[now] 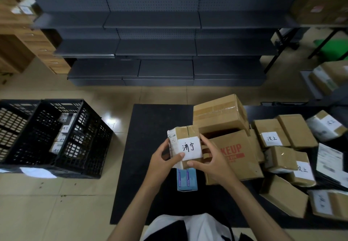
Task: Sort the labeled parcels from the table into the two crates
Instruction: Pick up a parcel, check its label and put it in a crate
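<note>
One small brown taped cardboard parcel [185, 132], white handwritten label [189, 147] facing up, is gripped at its sides by the curled left hand [163, 158] and right hand [211, 163].

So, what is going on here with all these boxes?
A person is sorting parcels. The left hand and the right hand hold a small cardboard parcel with a white handwritten label above the black table. Many more parcels lie on the table to the right. Two black crates stand on the floor to the left; one holds a few labelled parcels.
</note>
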`<state>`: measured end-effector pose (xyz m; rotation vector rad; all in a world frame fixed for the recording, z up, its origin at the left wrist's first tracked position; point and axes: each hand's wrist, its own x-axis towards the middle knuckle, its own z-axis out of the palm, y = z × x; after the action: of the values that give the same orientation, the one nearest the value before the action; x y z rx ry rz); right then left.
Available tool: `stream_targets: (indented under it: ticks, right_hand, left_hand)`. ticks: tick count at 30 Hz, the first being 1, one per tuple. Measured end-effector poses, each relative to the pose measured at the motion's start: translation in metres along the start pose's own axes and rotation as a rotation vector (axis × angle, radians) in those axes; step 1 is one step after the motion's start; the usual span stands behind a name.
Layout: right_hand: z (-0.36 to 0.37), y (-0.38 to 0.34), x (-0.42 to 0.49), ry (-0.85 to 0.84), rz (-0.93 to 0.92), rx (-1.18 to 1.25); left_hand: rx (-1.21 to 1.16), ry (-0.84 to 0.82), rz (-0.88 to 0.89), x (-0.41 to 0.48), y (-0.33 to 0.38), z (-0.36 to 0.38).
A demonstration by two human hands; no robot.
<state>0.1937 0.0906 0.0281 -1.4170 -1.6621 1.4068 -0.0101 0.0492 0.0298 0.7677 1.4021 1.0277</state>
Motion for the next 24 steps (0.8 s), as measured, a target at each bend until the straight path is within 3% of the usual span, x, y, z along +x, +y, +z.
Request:
stream_targets:
  ticks: [24]
  right_hand:
    - [0.002,-0.002,0.003,-0.049,-0.093,-0.100]
  left_hand:
    - [-0.078,-0.014,-0.025,0.004,-0.002,-0.016]
